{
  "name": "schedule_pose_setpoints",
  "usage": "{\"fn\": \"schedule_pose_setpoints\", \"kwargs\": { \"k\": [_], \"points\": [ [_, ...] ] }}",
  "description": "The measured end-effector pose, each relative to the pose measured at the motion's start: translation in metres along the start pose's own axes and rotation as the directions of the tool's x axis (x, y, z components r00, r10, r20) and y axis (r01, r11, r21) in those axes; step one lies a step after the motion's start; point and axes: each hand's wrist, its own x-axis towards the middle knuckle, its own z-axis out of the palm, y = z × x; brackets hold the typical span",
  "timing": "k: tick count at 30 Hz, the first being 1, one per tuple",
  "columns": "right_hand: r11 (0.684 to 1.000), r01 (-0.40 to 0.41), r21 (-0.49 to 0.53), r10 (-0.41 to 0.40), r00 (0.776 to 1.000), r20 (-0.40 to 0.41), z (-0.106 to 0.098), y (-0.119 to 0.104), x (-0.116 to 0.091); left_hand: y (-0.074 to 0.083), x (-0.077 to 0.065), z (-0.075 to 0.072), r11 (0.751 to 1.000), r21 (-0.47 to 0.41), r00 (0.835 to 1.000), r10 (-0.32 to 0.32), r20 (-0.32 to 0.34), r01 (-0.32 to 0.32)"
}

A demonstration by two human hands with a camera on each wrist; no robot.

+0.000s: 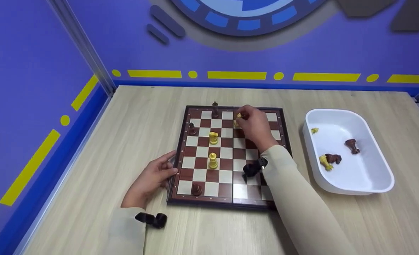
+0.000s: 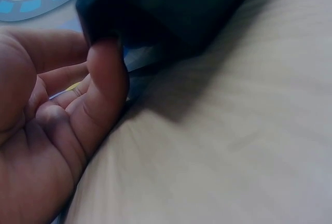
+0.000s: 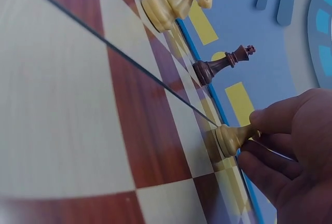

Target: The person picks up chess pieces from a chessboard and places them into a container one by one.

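A brown and cream chessboard [image 1: 200, 173] lies on the table. My right hand [image 1: 257, 125] pinches the top of a cream chess piece [image 3: 228, 140] between thumb and fingers, its base at the board's far part; its head is hidden. My left hand [image 1: 152, 179] holds the board's left edge, thumb over the rim, with bent fingers beside it. Standing left of the fold are a dark king [image 1: 215, 110], a cream knight [image 1: 213, 138], a tall cream piece [image 1: 213, 161] and a dark piece [image 1: 192, 129]. Another dark piece [image 1: 196, 189] sits near the front left corner.
To the board's right stands a white plastic tub [image 1: 383, 177]. Inside lie a dark knight [image 1: 334, 158], a cream piece [image 1: 325, 162], a small cream piece [image 1: 314, 130] and a dark piece [image 1: 352, 146]. Blue panels [image 1: 89, 21] border the table at the back and left.
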Motion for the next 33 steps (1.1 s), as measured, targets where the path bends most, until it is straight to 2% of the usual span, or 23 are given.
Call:
{"fn": "schedule_pose_setpoints", "kwargs": {
  "k": [4,11,20,33],
  "points": [
    [1.000,-0.009,0.019,0.009,1.000,-0.003,0.000,0.001,-0.001,-0.001,0.001,0.000,1.000,0.007,1.000,-0.001,-0.004,0.001],
    [0.998,-0.004,0.055,0.004,1.000,-0.010,-0.001,0.002,0.000,-0.002,0.001,0.001,0.998,-0.059,1.000,-0.029,-0.004,0.029],
    [0.996,-0.010,0.089,0.012,1.000,-0.021,-0.002,0.002,-0.001,-0.001,0.001,0.002,0.998,-0.061,1.000,-0.015,0.006,0.015],
    [0.996,0.056,0.073,-0.055,0.998,-0.024,-0.014,-0.005,-0.008,0.000,0.000,0.002,0.998,-0.058,1.000,-0.027,-0.010,0.027]
  ]
}}
